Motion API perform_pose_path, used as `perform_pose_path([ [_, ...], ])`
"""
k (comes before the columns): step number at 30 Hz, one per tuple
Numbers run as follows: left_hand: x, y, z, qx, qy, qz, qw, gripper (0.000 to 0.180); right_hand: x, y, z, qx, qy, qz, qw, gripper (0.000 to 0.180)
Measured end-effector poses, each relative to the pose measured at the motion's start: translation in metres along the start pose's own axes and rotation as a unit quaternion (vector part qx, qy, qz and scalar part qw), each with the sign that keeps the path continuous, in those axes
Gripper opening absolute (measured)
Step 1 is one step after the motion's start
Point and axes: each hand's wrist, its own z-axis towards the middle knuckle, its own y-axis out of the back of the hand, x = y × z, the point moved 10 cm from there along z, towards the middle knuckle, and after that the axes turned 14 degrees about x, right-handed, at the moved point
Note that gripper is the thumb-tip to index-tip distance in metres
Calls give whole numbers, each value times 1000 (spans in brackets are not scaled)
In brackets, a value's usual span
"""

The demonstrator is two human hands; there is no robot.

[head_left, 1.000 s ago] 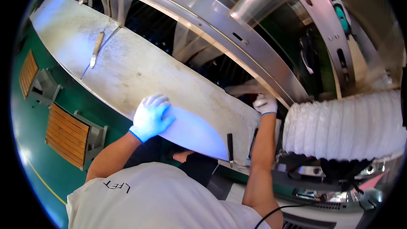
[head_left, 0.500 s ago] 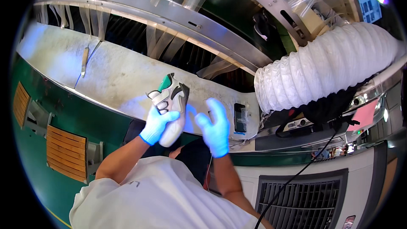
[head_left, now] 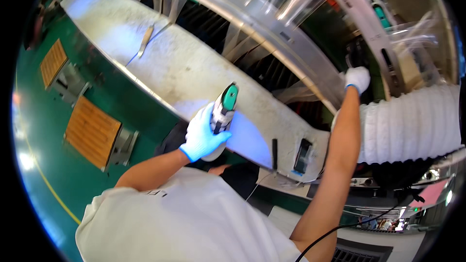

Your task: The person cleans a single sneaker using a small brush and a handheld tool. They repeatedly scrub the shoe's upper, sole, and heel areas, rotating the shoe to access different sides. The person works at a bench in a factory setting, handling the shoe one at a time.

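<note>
My left hand [head_left: 203,136], in a pale glove with a blue cuff, is closed around a light grey and white shoe [head_left: 221,119]. A green shoe last [head_left: 230,98] shows in the shoe's opening, and its lower part is partly hidden by the fingers. My right arm stretches far forward past the metal rail. At its end my gloved right hand [head_left: 357,78] is at a dark shoe [head_left: 356,56] inside the machine. Its fingers are blurred and partly hidden, so a grip on that shoe cannot be made out.
A worn pale bench [head_left: 194,63] carries a wooden-handled knife [head_left: 145,41], a black phone-like device [head_left: 303,156] and a thin black bar [head_left: 274,154]. Clear plastic strips [head_left: 242,43] hang from the metal rail [head_left: 272,29]. A white ribbed duct [head_left: 412,126] stands right of my forearm.
My right hand has gone from beside the shoe to far forward right, at the dark shoe. My left hand still holds the light shoe, now turned with its green last upward. The view has shifted.
</note>
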Motion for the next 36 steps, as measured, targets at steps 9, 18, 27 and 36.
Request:
perform_pose_path([
  [9,3,3,-1,-5,4,6,1000,113,47,70,-296,-179,248,469,828,23],
  [18,14,-5,-10,-5,-79,-15,997,112,72,-85,-561,161,388,340,841,29],
  [27,-31,0,-56,146,-329,149,921,96,48,-126,-564,136,242,328,903,59],
  [36,-125,13,-28,135,-478,223,839,50,30,-59,-542,14,267,394,879,42],
])
